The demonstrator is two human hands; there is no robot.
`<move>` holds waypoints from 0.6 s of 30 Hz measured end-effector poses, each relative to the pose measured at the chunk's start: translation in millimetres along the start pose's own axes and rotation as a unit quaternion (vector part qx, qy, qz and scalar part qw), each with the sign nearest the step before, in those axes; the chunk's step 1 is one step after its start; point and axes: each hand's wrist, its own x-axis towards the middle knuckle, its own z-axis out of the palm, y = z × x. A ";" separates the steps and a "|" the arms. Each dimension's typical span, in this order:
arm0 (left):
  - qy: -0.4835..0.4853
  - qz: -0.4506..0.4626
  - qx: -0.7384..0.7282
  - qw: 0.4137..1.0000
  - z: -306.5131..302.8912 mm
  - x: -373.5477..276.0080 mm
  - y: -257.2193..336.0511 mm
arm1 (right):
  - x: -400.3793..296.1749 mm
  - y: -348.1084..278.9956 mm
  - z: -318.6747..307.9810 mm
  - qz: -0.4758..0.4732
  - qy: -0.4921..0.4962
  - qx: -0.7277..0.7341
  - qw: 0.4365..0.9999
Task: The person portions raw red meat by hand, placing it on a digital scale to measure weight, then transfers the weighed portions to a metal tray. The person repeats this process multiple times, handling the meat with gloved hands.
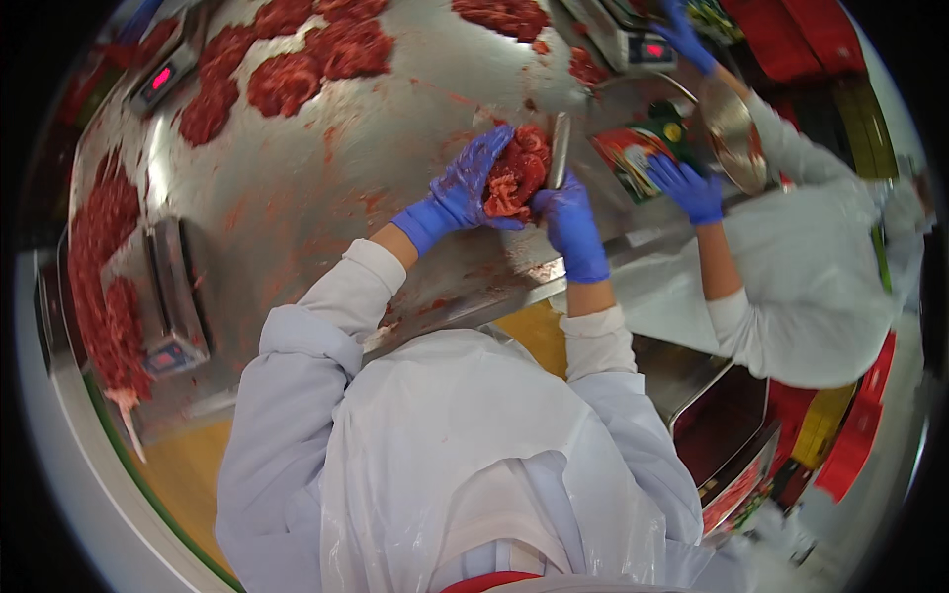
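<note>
My left hand (474,181), in a blue glove, has its fingers around the left side of a clump of raw red meat (517,170). Just right of that clump, my right hand (571,219), gloved too, grips a metal scoop (559,144), seen nearly edge-on; how the scoop is shaped is hard to tell. The meat lies between my left palm and the scoop, above the steel table (296,185). Several heaps of raw meat (282,81) rest at the table's far side.
A digital scale (178,296) stands at left beside a long meat pile (104,244); more scales are at far left (159,81) and far right (645,52). At right, a co-worker's gloved hand (689,189) touches a printed bag (630,159) near a metal funnel (730,137).
</note>
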 end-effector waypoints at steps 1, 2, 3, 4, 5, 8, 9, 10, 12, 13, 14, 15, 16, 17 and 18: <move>0.026 0.053 -0.002 0.998 -4.1 24.6 16.6 | -9.5 -28.8 -9.2 -0.026 0.002 -0.031 0.999; 0.054 0.105 -0.007 0.993 -8.9 52.6 35.5 | -21.4 -65.9 -22.1 -0.051 0.005 -0.065 0.997; 0.084 0.155 -0.013 0.984 -11.1 80.6 55.5 | -33.6 -97.6 -33.6 -0.087 0.057 -0.130 0.986; 0.128 0.183 -0.068 0.972 -21.5 114.2 88.0 | -46.7 -132.5 -40.8 -0.150 0.085 -0.154 0.973; 0.162 0.209 -0.137 0.955 -18.3 146.4 115.6 | -59.5 -163.6 -52.7 -0.227 0.125 -0.136 0.956; 0.242 0.294 -0.018 0.924 6.6 220.2 169.4 | -69.9 -217.8 -81.3 -0.402 0.233 -0.142 0.874; 0.272 0.319 0.021 0.908 15.2 242.5 180.1 | -62.6 -222.4 -92.8 -0.436 0.287 -0.191 0.831; 0.302 0.339 0.063 0.889 24.2 260.5 184.1 | -52.7 -225.4 -104.4 -0.462 0.342 -0.235 0.784; 0.253 0.351 0.126 0.893 45.7 275.5 175.4 | -27.1 -207.3 -134.3 -0.419 0.393 -0.314 0.756; 0.170 0.339 0.154 0.912 66.9 270.1 151.8 | -23.8 -206.2 -143.6 -0.331 0.418 -0.401 0.745; 0.086 0.322 0.184 0.924 75.5 268.3 136.3 | -28.2 -209.8 -139.6 -0.321 0.441 -0.458 0.702; -0.018 0.177 0.044 0.983 65.3 265.4 137.9 | -24.8 -211.3 -140.9 -0.353 0.435 -0.388 0.732; -0.120 0.021 -0.097 0.988 42.1 255.2 145.2 | -19.4 -212.9 -141.4 -0.384 0.425 -0.315 0.757; -0.141 -0.020 -0.123 0.982 21.9 242.2 132.4 | -18.7 -215.1 -134.1 -0.411 0.407 -0.242 0.779; -0.159 -0.064 -0.146 0.974 1.8 228.3 118.3 | -21.7 -223.2 -115.2 -0.434 0.392 -0.282 0.760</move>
